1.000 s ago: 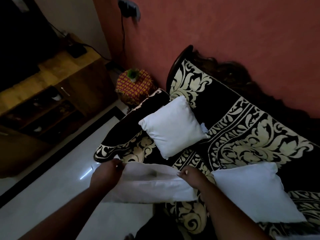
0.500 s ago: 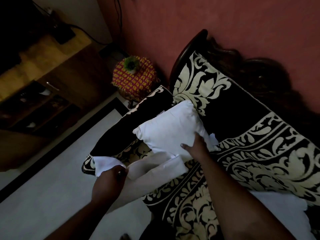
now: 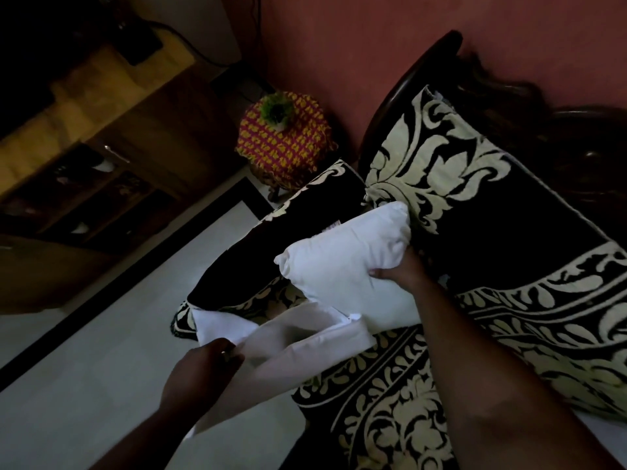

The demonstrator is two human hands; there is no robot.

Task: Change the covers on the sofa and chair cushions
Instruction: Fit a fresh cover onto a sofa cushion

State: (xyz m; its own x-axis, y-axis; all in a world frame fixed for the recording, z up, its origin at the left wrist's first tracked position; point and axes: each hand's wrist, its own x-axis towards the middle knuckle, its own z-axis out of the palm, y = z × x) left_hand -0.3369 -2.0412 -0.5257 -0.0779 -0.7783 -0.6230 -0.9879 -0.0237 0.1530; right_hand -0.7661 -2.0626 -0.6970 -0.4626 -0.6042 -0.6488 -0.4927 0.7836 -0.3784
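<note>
A bare white cushion [image 3: 349, 262] lies on the sofa [image 3: 509, 252], which is draped in black fabric with a cream floral pattern. My right hand [image 3: 403, 271] grips the cushion's right edge, fingers tucked behind it. Just below, a loose white cushion cover [image 3: 298, 347] hangs over the sofa's front edge with its mouth gaping toward the cushion. My left hand [image 3: 203, 371] pinches the cover's near edge.
A small round stool with a red and yellow knitted cover [image 3: 288, 144] and a green plant on it stands at the sofa's end by the red wall. A wooden cabinet [image 3: 88, 157] runs along the left. Pale floor [image 3: 101, 334] lies in front.
My right hand left the cover, reached to the cushion and now grips it, tilting it toward the cover. My left hand kept its hold on the cover. The camera moved closer.
</note>
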